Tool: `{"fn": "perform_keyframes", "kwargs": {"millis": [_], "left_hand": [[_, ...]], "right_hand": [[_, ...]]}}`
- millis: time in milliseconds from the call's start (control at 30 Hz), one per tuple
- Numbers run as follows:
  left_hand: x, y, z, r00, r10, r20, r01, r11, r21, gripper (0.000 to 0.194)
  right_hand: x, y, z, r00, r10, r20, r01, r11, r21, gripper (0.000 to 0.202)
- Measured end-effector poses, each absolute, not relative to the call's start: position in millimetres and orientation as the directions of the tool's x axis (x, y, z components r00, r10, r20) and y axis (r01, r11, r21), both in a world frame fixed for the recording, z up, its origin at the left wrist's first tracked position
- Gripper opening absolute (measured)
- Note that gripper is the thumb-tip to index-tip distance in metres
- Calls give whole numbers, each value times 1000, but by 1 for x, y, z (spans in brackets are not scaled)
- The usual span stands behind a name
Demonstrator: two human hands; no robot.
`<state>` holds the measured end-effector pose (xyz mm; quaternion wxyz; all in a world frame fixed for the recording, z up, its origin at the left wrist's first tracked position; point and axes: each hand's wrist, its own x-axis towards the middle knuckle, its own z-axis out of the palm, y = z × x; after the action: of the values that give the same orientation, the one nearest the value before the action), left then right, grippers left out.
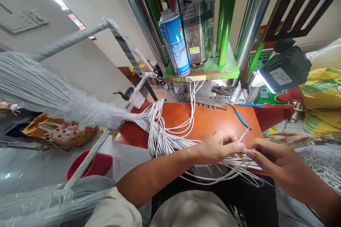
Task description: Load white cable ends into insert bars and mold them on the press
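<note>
Both hands meet over the front right of the orange work surface (213,122). Between the thumb and fingers of my left hand (217,146) is a thin white cable (243,134), whose end sticks up. My right hand (279,161) pinches at the same spot, fingertips almost touching the left ones; the small part between them is hard to make out. A thick bundle of white cables (160,133) lies across the surface and passes under my left forearm. Loose cable ends hang by the front edge. Blue-handled pliers (241,117) rest just beyond the hands.
Behind the surface stands a green press (226,17) with steel columns. On its plate is a blue spray can (174,42). A slotted metal bar (213,105) lies at the back edge. Wrapped cables (53,88) hang over a rack at left, above a red bucket (102,163).
</note>
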<state>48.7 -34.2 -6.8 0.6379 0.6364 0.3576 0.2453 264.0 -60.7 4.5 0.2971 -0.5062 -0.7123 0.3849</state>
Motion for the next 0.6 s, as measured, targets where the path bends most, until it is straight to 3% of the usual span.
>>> {"fn": "perform_keyframes", "kwargs": {"millis": [100,233,300,400,467,600], "left_hand": [[41,-39,-9,666,705,-244,-135,435,890,51],[26,-30,-11,610,722,-327,-126,496,859,50],[18,-18,-14,600,717,-356,-120,521,845,52],[4,6,-22,519,761,-390,-170,538,826,50],[-7,21,-31,439,812,-385,-181,500,847,46],[-26,37,-47,352,848,-396,-145,467,872,47]], "right_hand": [[245,-32,-10,-437,900,3,365,180,-914,46],[218,10,-29,-247,965,89,376,180,-909,46],[205,25,-37,-322,925,203,443,337,-831,46],[189,42,-49,-404,845,349,615,534,-580,47],[182,49,-57,-320,847,424,723,508,-469,45],[177,50,-71,-239,883,404,824,404,-396,36]]}}
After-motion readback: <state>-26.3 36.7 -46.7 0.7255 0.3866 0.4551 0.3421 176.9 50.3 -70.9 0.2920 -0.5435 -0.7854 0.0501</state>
